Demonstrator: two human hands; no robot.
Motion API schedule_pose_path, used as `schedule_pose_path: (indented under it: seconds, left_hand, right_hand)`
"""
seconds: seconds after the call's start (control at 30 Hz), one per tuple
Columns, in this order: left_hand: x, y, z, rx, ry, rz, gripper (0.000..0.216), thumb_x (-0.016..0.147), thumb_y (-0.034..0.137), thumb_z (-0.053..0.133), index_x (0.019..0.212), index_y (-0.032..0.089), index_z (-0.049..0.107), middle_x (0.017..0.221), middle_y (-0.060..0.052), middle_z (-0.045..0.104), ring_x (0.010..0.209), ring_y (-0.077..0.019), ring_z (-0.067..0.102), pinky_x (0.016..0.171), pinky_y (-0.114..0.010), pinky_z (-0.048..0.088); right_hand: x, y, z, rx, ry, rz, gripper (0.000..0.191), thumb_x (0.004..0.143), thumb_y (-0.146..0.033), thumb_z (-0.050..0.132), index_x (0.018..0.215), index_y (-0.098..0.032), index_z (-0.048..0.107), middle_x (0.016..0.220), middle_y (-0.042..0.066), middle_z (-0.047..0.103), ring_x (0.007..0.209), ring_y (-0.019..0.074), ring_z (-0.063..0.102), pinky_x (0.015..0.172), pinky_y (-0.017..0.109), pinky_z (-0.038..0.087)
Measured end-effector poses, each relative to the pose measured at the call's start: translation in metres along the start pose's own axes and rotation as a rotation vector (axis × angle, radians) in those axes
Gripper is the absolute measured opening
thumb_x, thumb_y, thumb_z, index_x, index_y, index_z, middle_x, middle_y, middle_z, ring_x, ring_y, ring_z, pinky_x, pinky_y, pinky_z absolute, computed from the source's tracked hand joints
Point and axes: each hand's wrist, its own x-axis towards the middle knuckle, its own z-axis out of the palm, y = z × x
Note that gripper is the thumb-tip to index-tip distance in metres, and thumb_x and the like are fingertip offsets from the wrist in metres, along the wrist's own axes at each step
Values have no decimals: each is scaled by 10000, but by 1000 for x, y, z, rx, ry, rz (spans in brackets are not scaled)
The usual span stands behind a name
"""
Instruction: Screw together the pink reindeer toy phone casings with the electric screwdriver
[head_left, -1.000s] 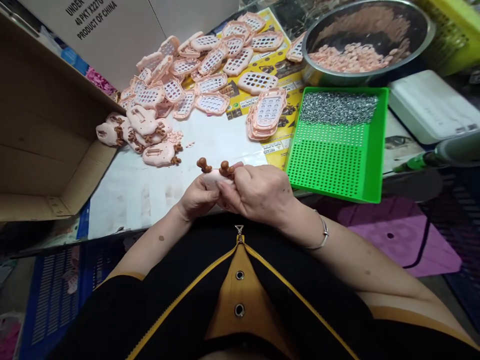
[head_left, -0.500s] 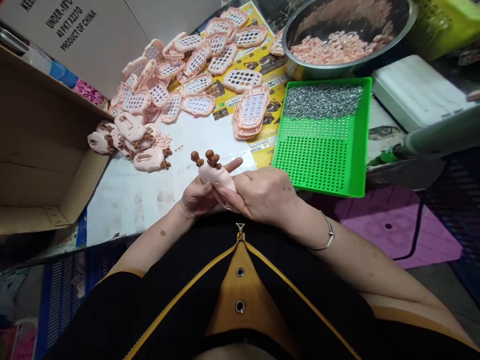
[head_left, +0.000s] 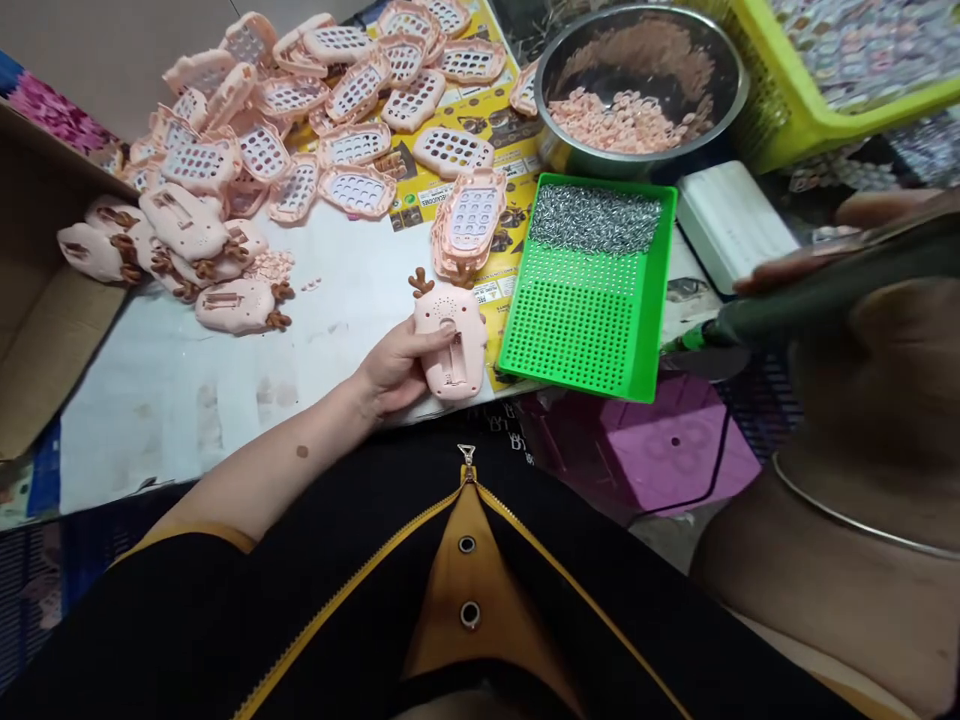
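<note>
My left hand (head_left: 394, 368) grips a pink toy phone shell with brown antlers (head_left: 450, 338) and holds it flat on the white table sheet, back side up. My right hand (head_left: 877, 330) is raised close to the camera at the right and blurred; it is wrapped round a dark green electric screwdriver (head_left: 780, 305) whose tip points left toward the green tray (head_left: 577, 325). That tray has a grid floor and a heap of small metal screws (head_left: 596, 218) at its far end.
A pile of pink keypad shells (head_left: 352, 110) covers the far table. Finished antlered shells (head_left: 180, 250) lie at the left beside a cardboard box (head_left: 37, 330). A steel bowl (head_left: 637, 90) of pink buttons, a yellow basket (head_left: 832, 70) and a white box (head_left: 731, 220) stand behind.
My right hand let go of the shell, swung out to the right and took up the screwdriver. My left hand turned the shell and laid it down on the table.
</note>
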Motion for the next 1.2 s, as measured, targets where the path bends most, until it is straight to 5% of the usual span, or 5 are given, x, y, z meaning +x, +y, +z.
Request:
schedule_pose_path:
  seconds: [0.17,0.3,0.47,1.03,1.2]
  left_hand:
    - [13,-5,6,-24,30,-12,269,726,95,805,975,146,718,889,-52,789,823,-192,737,928,-373,567]
    - [13,-4,4,-29,42,-15,274,718,124,834,962,155,712,882,-40,778,822,-187,724,925,-377,553]
    - [11,-2,2,-38,29,-27,286,726,141,840,980,160,710,910,-45,775,830,-192,718,907,-374,546]
    - [13,1,-2,-88,-55,-104,333,722,143,853,1016,166,698,929,-46,776,839,-181,722,878,-335,556]
    - [14,0,-3,-99,-65,-112,302,742,130,818,1022,158,708,930,-60,780,844,-197,728,885,-360,551]
  right_hand:
    - [18,-15,35,259,69,242,153,669,-379,842,808,-319,818,669,-13,648,580,160,527,620,438,391]
    - [34,2,81,351,83,10,178,643,-280,771,816,-267,733,504,-53,488,396,155,437,444,368,351]
    - [35,21,113,151,-20,-6,201,772,-386,652,912,-312,527,579,-34,486,445,164,469,514,361,446]
    - [31,51,121,-89,-114,-73,372,895,-631,546,1015,-290,457,834,56,570,547,183,542,580,400,463]
    - [32,51,121,18,-135,-81,371,876,-625,601,1019,-298,502,690,-14,479,487,162,475,555,392,440]
